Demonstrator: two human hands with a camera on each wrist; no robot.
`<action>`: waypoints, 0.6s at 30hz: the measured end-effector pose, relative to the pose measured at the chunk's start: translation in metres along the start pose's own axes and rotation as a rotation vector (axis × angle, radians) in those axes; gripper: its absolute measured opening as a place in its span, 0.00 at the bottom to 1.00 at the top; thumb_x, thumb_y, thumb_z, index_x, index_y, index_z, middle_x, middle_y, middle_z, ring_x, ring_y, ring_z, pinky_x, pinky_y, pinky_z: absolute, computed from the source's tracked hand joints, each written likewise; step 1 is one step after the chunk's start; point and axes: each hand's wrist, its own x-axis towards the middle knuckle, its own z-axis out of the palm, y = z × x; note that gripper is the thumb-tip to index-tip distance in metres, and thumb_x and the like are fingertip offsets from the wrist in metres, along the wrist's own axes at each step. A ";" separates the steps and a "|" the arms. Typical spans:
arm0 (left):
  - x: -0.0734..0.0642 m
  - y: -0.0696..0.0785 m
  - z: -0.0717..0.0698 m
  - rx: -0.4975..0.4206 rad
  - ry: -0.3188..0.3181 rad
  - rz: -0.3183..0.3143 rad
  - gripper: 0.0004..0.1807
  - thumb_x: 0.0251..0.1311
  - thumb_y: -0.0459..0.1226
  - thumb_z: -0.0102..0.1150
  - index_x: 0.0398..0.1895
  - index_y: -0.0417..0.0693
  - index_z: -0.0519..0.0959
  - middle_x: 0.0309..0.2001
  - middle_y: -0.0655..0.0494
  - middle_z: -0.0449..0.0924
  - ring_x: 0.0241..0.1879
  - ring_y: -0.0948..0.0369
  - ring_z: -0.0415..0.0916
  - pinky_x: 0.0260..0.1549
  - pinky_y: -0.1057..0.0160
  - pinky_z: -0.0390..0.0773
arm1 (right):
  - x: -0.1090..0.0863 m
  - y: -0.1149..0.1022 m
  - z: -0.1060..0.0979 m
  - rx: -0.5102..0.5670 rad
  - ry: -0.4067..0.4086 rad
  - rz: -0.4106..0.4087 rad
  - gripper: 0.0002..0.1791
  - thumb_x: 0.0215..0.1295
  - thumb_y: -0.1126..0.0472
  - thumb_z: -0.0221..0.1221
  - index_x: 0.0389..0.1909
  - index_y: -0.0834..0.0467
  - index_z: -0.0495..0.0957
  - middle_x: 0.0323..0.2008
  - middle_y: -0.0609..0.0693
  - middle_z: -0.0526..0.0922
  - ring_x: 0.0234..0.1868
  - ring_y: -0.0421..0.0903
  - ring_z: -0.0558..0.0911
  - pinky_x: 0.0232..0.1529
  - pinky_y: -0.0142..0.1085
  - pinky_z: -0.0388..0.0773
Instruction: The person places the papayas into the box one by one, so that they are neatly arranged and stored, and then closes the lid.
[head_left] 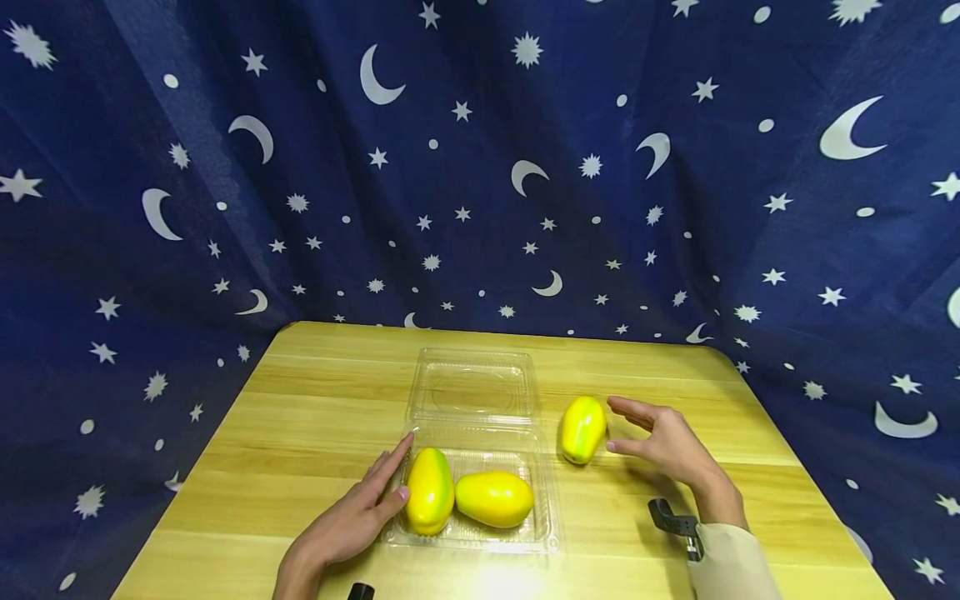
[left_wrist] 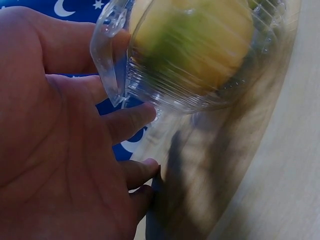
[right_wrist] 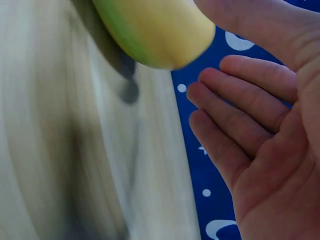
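Observation:
Two yellow mangoes with green patches lie in a clear plastic clamshell box point(head_left: 551, 500): the left mango point(head_left: 431, 492) points lengthwise away, the right mango point(head_left: 494, 499) lies crosswise. My left hand point(head_left: 348, 517) rests along the box's left side, fingers fairly straight, its thumb at the rim by the left mango. In the left wrist view, that mango point(left_wrist: 195, 45) shows through the ribbed wall. A third mango point(head_left: 582, 429) lies on the table right of the box. Just right of it, my right hand point(head_left: 667, 442) is spread with thumb and fingers apart, holding nothing.
The box's hinged lid point(head_left: 474, 383) lies folded back toward the table's far side. The wood-grain table point(head_left: 315, 392) has rounded far corners. A dark blue curtain point(head_left: 480, 167) with moons and stars hangs behind it. A black wrist mount point(head_left: 672, 518) sits below the right hand.

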 end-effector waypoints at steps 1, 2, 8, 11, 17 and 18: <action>0.000 0.000 0.000 0.000 -0.001 0.001 0.38 0.87 0.52 0.47 0.91 0.78 0.43 0.91 0.59 0.38 0.90 0.40 0.32 0.80 0.21 0.37 | 0.001 0.000 0.002 0.005 -0.001 0.000 0.43 0.65 0.54 0.79 0.77 0.65 0.74 0.73 0.62 0.80 0.73 0.69 0.79 0.71 0.61 0.75; 0.000 0.000 0.000 0.001 -0.002 0.002 0.38 0.87 0.52 0.47 0.91 0.78 0.43 0.91 0.59 0.38 0.90 0.40 0.32 0.80 0.21 0.37 | 0.002 0.001 0.003 0.007 0.000 0.002 0.44 0.65 0.53 0.80 0.77 0.65 0.74 0.74 0.62 0.79 0.74 0.69 0.78 0.72 0.62 0.75; 0.000 0.000 0.001 0.002 0.001 0.002 0.38 0.87 0.52 0.47 0.90 0.79 0.43 0.92 0.58 0.38 0.90 0.39 0.32 0.80 0.20 0.37 | 0.004 -0.002 0.010 -0.016 0.003 0.020 0.50 0.61 0.47 0.81 0.80 0.63 0.72 0.77 0.62 0.76 0.77 0.69 0.74 0.74 0.64 0.72; 0.000 0.000 0.001 0.001 0.003 0.004 0.38 0.87 0.52 0.47 0.91 0.78 0.43 0.92 0.58 0.38 0.90 0.39 0.32 0.80 0.20 0.37 | 0.005 -0.004 0.011 -0.034 0.013 0.023 0.52 0.60 0.45 0.82 0.80 0.62 0.71 0.77 0.62 0.76 0.77 0.69 0.74 0.74 0.66 0.72; 0.000 0.002 0.000 0.001 0.002 0.008 0.38 0.87 0.51 0.47 0.91 0.75 0.43 0.91 0.58 0.38 0.90 0.39 0.32 0.80 0.21 0.38 | 0.008 -0.002 0.012 -0.049 0.016 0.018 0.51 0.61 0.46 0.81 0.80 0.60 0.72 0.77 0.61 0.76 0.77 0.69 0.74 0.74 0.66 0.73; 0.000 0.002 0.000 0.001 0.002 0.008 0.38 0.87 0.51 0.47 0.91 0.75 0.43 0.91 0.58 0.38 0.90 0.39 0.32 0.80 0.21 0.38 | 0.008 -0.002 0.013 -0.045 0.014 0.017 0.51 0.61 0.46 0.81 0.80 0.61 0.71 0.77 0.61 0.76 0.77 0.69 0.74 0.74 0.66 0.72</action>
